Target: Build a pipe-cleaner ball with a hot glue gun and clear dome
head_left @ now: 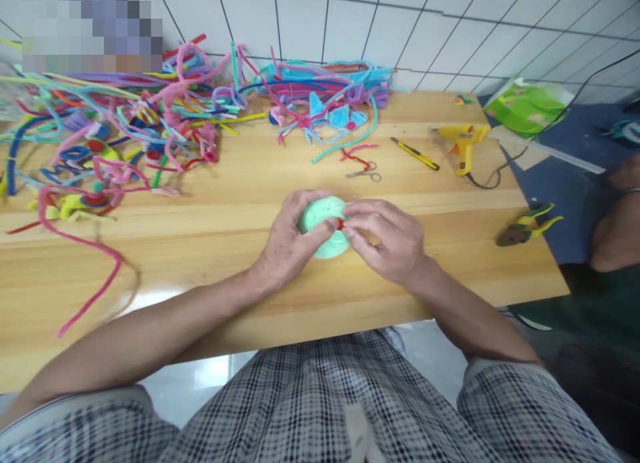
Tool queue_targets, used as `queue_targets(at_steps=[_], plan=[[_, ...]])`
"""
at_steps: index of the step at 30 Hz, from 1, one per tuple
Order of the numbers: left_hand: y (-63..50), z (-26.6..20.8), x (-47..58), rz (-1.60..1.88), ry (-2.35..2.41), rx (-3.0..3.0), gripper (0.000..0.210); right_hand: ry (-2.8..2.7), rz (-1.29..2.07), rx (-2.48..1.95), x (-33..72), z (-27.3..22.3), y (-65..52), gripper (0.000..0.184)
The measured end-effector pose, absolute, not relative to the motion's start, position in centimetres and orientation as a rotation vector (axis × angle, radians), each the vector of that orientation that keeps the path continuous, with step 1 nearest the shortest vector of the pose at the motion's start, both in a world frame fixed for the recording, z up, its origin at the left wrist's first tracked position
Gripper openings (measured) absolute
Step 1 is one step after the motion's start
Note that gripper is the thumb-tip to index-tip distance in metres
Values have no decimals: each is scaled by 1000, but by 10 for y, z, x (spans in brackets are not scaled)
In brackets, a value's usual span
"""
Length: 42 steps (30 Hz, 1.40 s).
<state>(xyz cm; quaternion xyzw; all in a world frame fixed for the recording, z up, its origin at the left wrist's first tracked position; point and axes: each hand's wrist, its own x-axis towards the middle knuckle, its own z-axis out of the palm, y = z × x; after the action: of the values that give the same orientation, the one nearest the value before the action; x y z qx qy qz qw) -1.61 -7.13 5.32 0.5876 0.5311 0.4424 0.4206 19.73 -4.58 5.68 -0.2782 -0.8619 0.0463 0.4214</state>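
A mint-green round coil (pixel 325 211), wound in rings and fuzzy like pipe cleaner, is held above the wooden table near its front edge. My left hand (pixel 293 239) wraps around its left side, with the thumb pressed on its face. My right hand (pixel 387 239) pinches a small red piece (pixel 341 224) against the right part of the coil. The exact shape of the red piece is mostly covered by my fingers. Beyond my hands lie small scissors (pixel 367 174) with a red pipe cleaner (pixel 356 157) beside them.
Tangled colourful pipe cleaners (pixel 125 129) spread over the table's left, with bundles (pixel 330 83) at the back. A yellow utility knife (pixel 415 154), a yellow glue gun (pixel 465 143) with its cord, and pliers (pixel 527 226) lie right. Another person's arm (pixel 617 216) shows at the right edge.
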Motion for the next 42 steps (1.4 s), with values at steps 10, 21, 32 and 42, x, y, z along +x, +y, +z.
queue_targets(at_steps=[10, 21, 32, 42], plan=[[-81, 53, -21, 1042, 1270, 1485, 44, -2174, 147, -690, 197, 62, -47, 13], [-42, 68, -51, 631, 1016, 1522, 61, -2180, 236, -650, 199, 61, -45, 13], [-49, 61, -35, 827, 1092, 1380, 51, -2134, 305, -685, 201, 59, -39, 13], [-51, 53, -35, 863, 1060, 1440, 47, -2166, 255, -703, 202, 60, -44, 18]])
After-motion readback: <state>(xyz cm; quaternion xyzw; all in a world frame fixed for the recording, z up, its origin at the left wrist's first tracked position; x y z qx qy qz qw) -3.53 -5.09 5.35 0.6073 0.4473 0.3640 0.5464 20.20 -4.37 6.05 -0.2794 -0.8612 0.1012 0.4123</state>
